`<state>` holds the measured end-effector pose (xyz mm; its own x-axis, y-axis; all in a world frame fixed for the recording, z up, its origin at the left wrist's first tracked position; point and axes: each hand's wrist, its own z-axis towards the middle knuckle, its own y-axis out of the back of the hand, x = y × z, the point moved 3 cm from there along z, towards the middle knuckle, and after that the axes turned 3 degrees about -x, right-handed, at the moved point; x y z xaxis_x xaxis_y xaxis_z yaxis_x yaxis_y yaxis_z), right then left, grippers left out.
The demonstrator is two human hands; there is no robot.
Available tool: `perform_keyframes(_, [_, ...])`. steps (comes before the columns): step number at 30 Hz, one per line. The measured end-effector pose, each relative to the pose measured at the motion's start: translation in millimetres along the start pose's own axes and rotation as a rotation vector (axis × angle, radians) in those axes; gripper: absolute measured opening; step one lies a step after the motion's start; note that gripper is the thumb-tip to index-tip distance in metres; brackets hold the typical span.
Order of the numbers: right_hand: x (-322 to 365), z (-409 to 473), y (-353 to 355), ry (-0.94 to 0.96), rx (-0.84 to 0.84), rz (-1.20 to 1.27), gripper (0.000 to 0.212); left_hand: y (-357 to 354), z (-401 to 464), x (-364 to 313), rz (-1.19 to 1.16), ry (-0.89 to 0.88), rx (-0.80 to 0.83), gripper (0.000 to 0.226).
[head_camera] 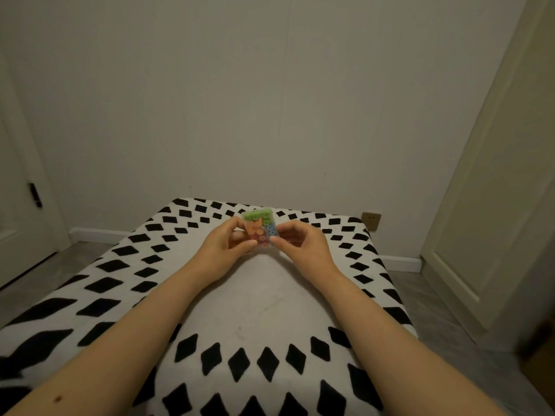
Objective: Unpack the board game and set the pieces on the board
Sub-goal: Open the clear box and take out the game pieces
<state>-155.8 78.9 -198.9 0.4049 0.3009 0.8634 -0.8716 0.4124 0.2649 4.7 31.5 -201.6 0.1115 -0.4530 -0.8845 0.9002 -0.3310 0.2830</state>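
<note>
A small clear plastic packet of game pieces [260,228] is held up between both hands above the far middle of the rug. Green, orange, red and blue round pieces show through it. My left hand [226,247] pinches its left side with thumb and fingers. My right hand [300,246] pinches its right lower edge. No game board is visible in this view.
A white rug [258,298] with black diamond shapes covers the surface under my arms. A wall stands just behind it with a socket [371,220] low on the right. A door [21,187] is at the left, a cream panel [492,205] at the right.
</note>
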Motion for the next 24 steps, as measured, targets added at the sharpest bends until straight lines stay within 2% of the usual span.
perform_keyframes(5, [2.3, 0.9, 8.9, 0.038, -0.091, -0.102, 0.013, 9.2, 2.6, -2.6, 0.192, -0.150, -0.214, 0.040])
perform_keyframes(10, [3.4, 0.7, 8.2, 0.125, -0.078, -0.204, 0.013, 6.1, -0.2, -8.0, 0.452, -0.399, -0.266, 0.027])
perform_keyframes(14, [2.0, 0.5, 4.8, 0.175, -0.047, -0.268, 0.013, 3.1, -1.5, -10.2, 0.608, -0.510, -0.261, 0.017])
perform_keyframes(17, [1.6, 0.9, 3.9, 0.210, -0.045, -0.320, 0.013, 0.2, -1.9, -11.4, 0.660, -0.529, -0.205, 0.009])
perform_keyframes(24, [1.1, 0.0, 5.6, 0.171, -0.048, -0.327, 0.013, -1.7, -1.5, -8.9, 0.694, -0.529, -0.162, 0.012])
